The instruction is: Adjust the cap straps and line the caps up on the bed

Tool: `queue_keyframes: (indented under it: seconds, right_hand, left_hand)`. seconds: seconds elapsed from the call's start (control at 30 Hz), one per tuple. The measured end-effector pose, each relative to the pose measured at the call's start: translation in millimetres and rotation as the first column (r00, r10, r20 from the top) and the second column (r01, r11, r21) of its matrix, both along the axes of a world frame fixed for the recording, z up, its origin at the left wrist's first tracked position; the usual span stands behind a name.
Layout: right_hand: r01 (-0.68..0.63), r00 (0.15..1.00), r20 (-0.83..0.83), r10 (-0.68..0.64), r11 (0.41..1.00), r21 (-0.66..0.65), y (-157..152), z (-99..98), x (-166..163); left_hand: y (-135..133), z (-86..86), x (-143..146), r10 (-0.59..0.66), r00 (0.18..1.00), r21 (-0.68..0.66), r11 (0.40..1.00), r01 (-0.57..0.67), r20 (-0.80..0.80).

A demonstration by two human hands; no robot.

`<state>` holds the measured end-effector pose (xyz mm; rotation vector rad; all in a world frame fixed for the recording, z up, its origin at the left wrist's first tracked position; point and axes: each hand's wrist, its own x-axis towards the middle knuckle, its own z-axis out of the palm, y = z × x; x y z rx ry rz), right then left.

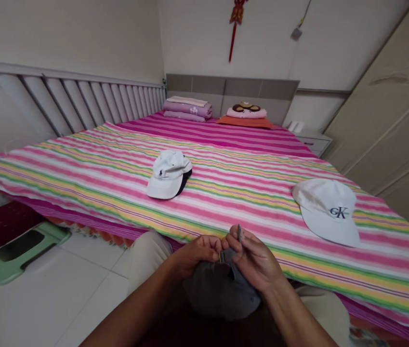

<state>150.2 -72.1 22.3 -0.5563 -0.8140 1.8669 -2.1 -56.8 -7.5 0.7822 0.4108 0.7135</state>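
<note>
A dark grey cap (218, 291) rests at my lap with its back strap towards the bed. My left hand (202, 253) is closed, its fingers pinching the cap beside the strap's buckle. Fingers of my right hand (255, 255) grip the strap's end (239, 232), which sticks up between thumb and fingers. Ahead on the bed lies a white cap (170, 168) with a small dark logo, partly covering a dark cap (186, 179). To the right sits another white cap (329, 207) with "CK"-like lettering.
The bed carries a striped sheet (92, 166). Folded purple bedding (188, 110) and a pink folded pile (246, 113) lie near the headboard (204, 86). A green stool (19, 250) stands on the floor at left. A white nightstand (312, 140) is at the far right.
</note>
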Motion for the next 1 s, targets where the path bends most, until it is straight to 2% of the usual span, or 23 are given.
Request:
queue_keyframes:
  seconds: [0.07,0.2,0.33,0.53,0.67,0.8,1.0]
  right_hand:
    - [0.018,1.0,0.005,-0.018,1.0,-0.025,0,-0.1,0]
    - [0.093,0.994,0.062,-0.093,0.996,0.008,0,1.5,0]
    - [0.134,0.982,0.129,-0.137,0.991,0.026,-2,4.9,0]
    - [0.19,0.947,0.249,-0.202,0.979,0.073,-3,2.0,2]
    - [0.209,0.903,0.351,-0.247,0.968,0.142,0,-2.4,5]
    - [0.161,0.873,0.447,-0.193,0.981,0.11,1,-0.6,5]
    - [0.192,0.851,0.469,-0.235,0.972,0.139,0,0.8,5]
  left_hand:
    - [0,-0.8,0,0.007,1.0,0.008,1.0,-0.008,0.009]
    - [-1,-3.6,2,0.068,0.998,0.019,0.997,-0.069,0.006]
    - [-2,-5.1,5,0.171,0.985,0.024,0.985,-0.17,-0.031]
    - [-3,-6.2,8,0.362,0.93,0.129,0.927,-0.351,-0.066]
    - [-3,-7.3,7,0.314,0.948,0.079,0.948,-0.31,-0.045]
    - [-3,-5.3,9,0.247,0.969,0.038,0.968,-0.248,0.014]
    - [-2,-7.9,11,0.21,0.977,-0.068,0.975,-0.212,-0.037]
